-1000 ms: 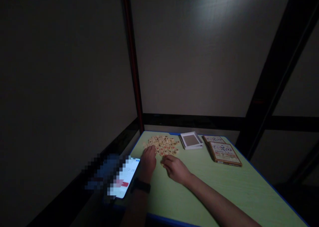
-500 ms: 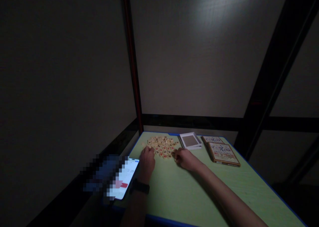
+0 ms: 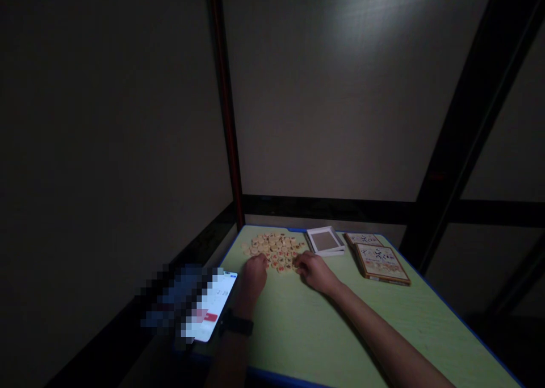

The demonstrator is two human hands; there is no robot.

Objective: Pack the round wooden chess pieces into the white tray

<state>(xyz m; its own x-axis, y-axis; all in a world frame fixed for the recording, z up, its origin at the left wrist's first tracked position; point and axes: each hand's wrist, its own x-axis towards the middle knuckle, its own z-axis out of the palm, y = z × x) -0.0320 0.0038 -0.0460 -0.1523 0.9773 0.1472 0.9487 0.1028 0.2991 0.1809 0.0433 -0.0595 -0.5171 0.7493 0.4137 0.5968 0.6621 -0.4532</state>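
Note:
A spread of round wooden Chinese chess pieces (image 3: 276,243) lies on the green table (image 3: 293,325), many marked with red or dark characters. My left hand (image 3: 254,271), with a dark band on its wrist, rests at the near left edge of the pieces, its fingers curled. Whatever is under those fingers is hidden. On the right edge of the spread, my right hand (image 3: 314,270) has its fingers pinched at the outermost pieces. A piece at its fingertips is too small and dim to make out clearly.
Behind my right hand stands an open white box (image 3: 327,241). Two printed flat boxes (image 3: 382,262) overlap at the right. A lit phone (image 3: 213,308) lies by the left table edge, partly blurred out. Walls rise close behind and to the left.
My left hand has shifted slightly right along the near edge of the pieces. My right hand has barely moved, its fingertips now closer against the pieces.

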